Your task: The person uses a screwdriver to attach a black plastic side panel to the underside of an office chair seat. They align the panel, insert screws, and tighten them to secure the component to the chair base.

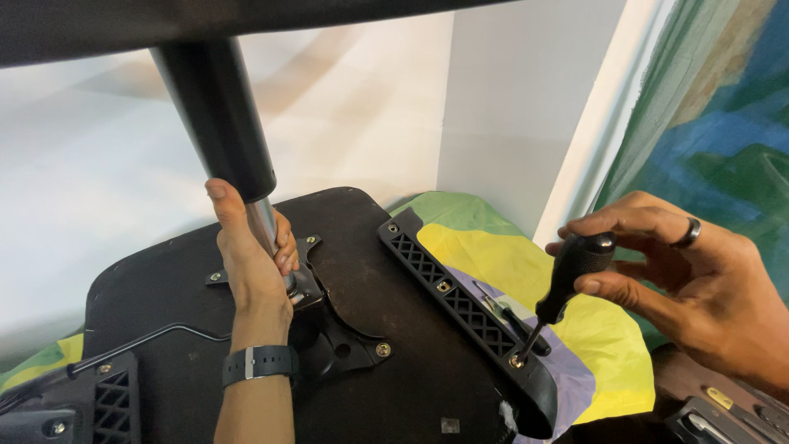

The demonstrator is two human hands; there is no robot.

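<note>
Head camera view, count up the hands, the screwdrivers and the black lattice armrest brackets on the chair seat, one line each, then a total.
Hands: 2, left hand around the chair column, right hand holding the tool
Screwdrivers: 1, black-handled screwdriver
Lattice brackets: 2, right bracket, left bracket
Total: 5

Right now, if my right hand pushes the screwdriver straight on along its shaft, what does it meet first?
The screwdriver in your right hand points down-left at a brass screw in the black lattice bracket on the chair seat underside. The tip looks already seated there, though depth is unclear.
</note>
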